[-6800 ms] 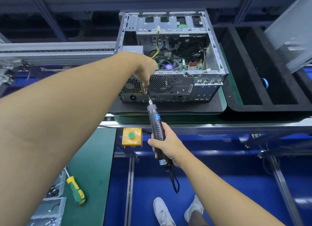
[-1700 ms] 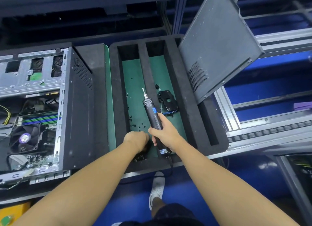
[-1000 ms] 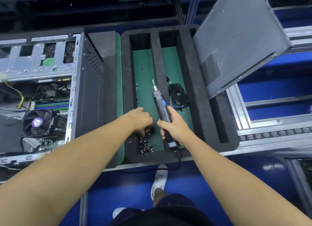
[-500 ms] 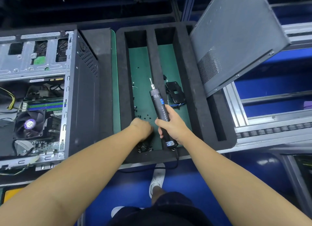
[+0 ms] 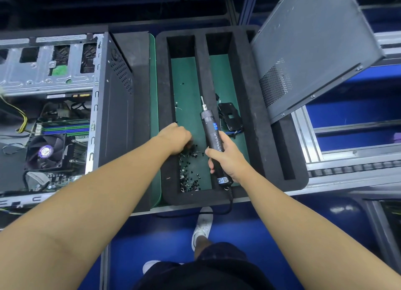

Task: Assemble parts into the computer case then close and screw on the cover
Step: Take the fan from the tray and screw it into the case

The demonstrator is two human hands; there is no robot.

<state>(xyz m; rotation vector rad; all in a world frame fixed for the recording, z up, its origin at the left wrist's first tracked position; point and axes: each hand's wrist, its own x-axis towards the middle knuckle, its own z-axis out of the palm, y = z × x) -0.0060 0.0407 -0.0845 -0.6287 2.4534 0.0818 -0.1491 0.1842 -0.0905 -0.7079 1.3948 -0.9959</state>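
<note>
Nearest: dark shorts and a white shoe [image 5: 202, 224] on blue floor. A black cord [image 5: 217, 212] loops under the bench edge and up to the butt of the electric screwdriver [image 5: 211, 133].

Right hand [image 5: 227, 159]: fingers wrapped tight round the lower barrel of the screwdriver, bit pointing away over the tray divider. Small white-and-blue label [image 5: 223, 180] at the butt, print too small to read. Blue band higher on the barrel has white letters, not legible.

Left hand [image 5: 175, 138]: knuckles up, fingers curled down into the loose black screws [image 5: 189, 174]. Fingertips are hidden under the hand, so I cannot tell whether it has pinched one.

The screws lie heaped at the near end of the left slot of the black foam tray [image 5: 256, 138], on green lining, with a few scattered farther up. In the next slot, just right of the screwdriver, is a black bracket [image 5: 230, 116] with blue wire beside it.

Left of the tray: the computer case [image 5: 115, 105] lies open side up on a black pad over a green mat [image 5: 155, 116]. Inside are a fan [image 5: 45, 151] with a purple hub sticker, writing unreadable, and green and blue memory sticks [image 5: 65, 127]. The left forearm crosses the case's near corner.

Far right: the grey cover [image 5: 312, 51] leans tilted over the tray's right side, vent holes facing the camera, hiding the tray's far right corner. Conveyor rails [image 5: 347, 166] run beyond.
</note>
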